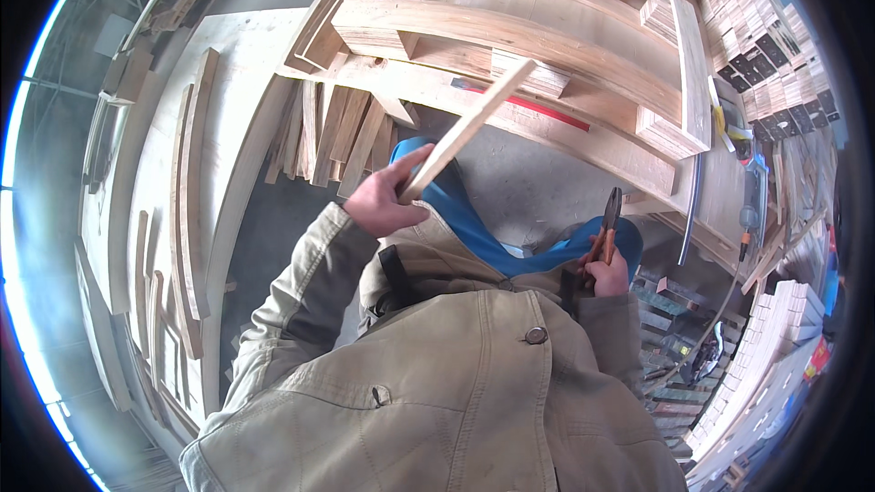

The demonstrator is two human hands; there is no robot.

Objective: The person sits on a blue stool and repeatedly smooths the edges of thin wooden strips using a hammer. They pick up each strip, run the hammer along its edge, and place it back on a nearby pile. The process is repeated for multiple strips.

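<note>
In my left hand is a thin, pale wooden strip, gripped near its lower end. It slants up and to the right, its far end in front of the edge of a wooden pallet-like frame. My right hand is closed round the orange handles of dark-jawed pliers, held upright by my right knee with the jaws upward. The frame lies on a workbench ahead of me, with wooden blocks between its long boards. A flat red bar lies along its near side.
Cut wooden pieces stand below the bench edge. Boards lie on a plywood sheet at the left. A grey metal tube leans at the bench's right end. Stacked light wood and slatted pieces fill the lower right.
</note>
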